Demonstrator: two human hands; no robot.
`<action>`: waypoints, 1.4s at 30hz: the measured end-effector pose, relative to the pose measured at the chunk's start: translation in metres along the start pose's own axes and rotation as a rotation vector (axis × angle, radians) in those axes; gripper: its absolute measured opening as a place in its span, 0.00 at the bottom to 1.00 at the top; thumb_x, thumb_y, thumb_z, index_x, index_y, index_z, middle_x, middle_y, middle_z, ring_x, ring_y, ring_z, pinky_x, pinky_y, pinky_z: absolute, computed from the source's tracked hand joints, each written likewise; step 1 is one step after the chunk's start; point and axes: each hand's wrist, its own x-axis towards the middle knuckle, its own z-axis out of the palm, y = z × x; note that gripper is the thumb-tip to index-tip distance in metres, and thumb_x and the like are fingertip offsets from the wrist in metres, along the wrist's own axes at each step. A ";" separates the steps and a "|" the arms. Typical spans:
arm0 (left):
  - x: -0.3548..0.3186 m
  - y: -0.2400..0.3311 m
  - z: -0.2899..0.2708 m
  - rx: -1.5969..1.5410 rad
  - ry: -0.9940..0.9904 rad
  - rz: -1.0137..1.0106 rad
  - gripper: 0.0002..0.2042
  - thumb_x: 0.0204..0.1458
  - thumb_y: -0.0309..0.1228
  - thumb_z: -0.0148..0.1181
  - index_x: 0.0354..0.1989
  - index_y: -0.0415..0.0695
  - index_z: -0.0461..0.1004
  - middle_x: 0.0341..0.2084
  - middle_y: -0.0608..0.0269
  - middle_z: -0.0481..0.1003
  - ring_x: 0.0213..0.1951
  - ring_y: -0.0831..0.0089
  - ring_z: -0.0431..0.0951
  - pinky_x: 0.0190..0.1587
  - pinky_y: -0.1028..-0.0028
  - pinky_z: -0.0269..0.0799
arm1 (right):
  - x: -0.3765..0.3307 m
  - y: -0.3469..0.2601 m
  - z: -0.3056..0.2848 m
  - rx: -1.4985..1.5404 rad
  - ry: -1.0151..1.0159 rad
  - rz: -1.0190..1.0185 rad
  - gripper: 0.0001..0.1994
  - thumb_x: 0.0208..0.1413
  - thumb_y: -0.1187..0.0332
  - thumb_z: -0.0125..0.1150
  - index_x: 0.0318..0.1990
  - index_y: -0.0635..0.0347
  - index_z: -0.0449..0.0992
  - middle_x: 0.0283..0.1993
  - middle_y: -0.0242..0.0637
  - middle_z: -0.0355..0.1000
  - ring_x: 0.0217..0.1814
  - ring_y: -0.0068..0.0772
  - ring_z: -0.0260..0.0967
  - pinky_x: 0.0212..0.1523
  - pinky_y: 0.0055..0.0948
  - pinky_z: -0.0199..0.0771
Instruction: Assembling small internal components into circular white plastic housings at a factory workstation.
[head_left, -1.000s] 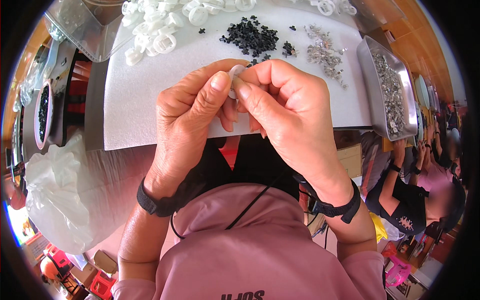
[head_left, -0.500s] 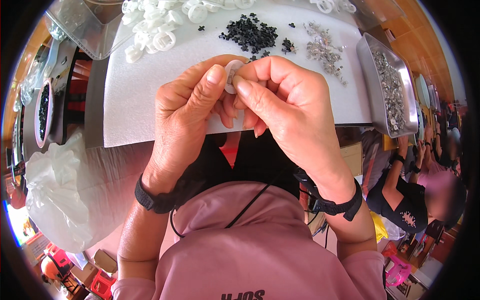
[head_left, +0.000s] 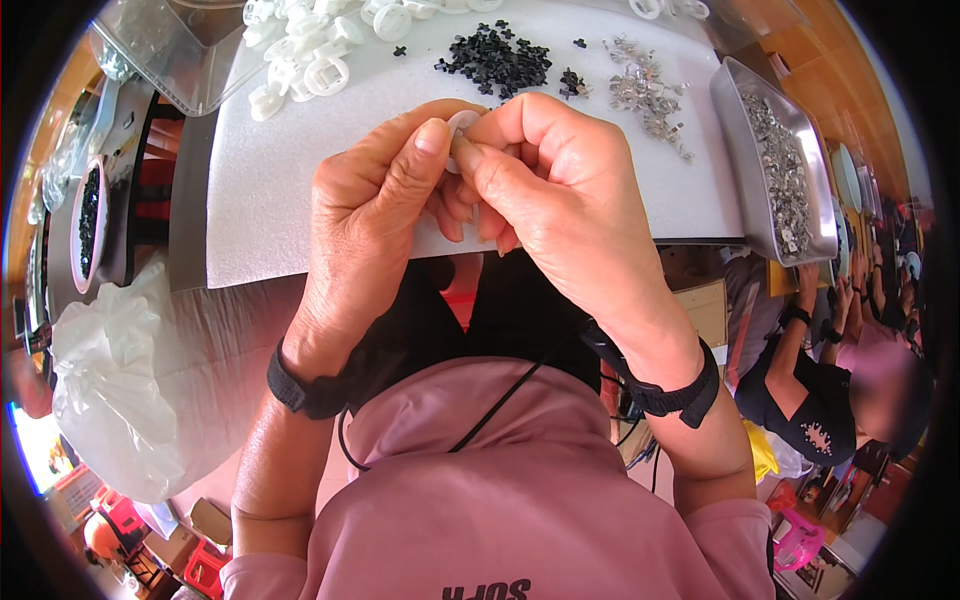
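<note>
A small white round plastic part (head_left: 463,122) is pinched in my left hand (head_left: 378,185), thumb toward me and fingers behind it. My right hand (head_left: 560,185) presses its thumb and index finger against the face of the same part. Whether a smaller piece sits under the right fingertips is hidden. Just beyond my hands lies a heap of small black cross-shaped pieces (head_left: 495,60). To its right is a loose spread of small metal pieces (head_left: 645,90). Many white round parts (head_left: 325,75) are piled at the far left of the white foam sheet (head_left: 260,200).
A metal tray (head_left: 727,130) full of small metal pieces stands at the right edge. On the left are a clear plastic bin (head_left: 165,60), a bowl (head_left: 80,240) of black pieces and a white plastic bag (head_left: 120,390). Another person (head_left: 800,390) sits at the right.
My right thumb and index finger have moved left and slightly up onto the face of the white part, covering more of it. The left hand keeps its pinch.
</note>
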 end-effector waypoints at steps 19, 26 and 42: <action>-0.004 0.011 0.001 0.004 -0.069 -0.090 0.20 0.65 0.41 0.41 0.44 0.35 0.73 0.22 0.67 0.70 0.22 0.85 0.66 0.23 0.83 0.63 | -0.011 -0.006 -0.015 -0.150 -0.096 0.070 0.16 0.58 0.66 0.59 0.43 0.72 0.66 0.25 0.31 0.70 0.25 0.15 0.64 0.23 0.18 0.64; 0.000 0.010 -0.005 -0.091 -0.076 -0.085 0.20 0.65 0.43 0.43 0.44 0.36 0.74 0.23 0.65 0.72 0.21 0.84 0.68 0.23 0.83 0.63 | 0.010 -0.049 -0.085 -0.585 0.072 -0.013 0.09 0.59 0.66 0.57 0.39 0.64 0.72 0.26 0.29 0.69 0.24 0.18 0.65 0.24 0.20 0.66; -0.002 0.007 -0.003 -0.087 -0.059 -0.063 0.21 0.65 0.43 0.44 0.44 0.35 0.73 0.23 0.63 0.72 0.21 0.83 0.68 0.23 0.82 0.64 | 0.098 -0.016 -0.094 -1.612 0.031 -0.251 0.10 0.54 0.69 0.56 0.26 0.68 0.71 0.25 0.54 0.70 0.29 0.54 0.71 0.30 0.43 0.68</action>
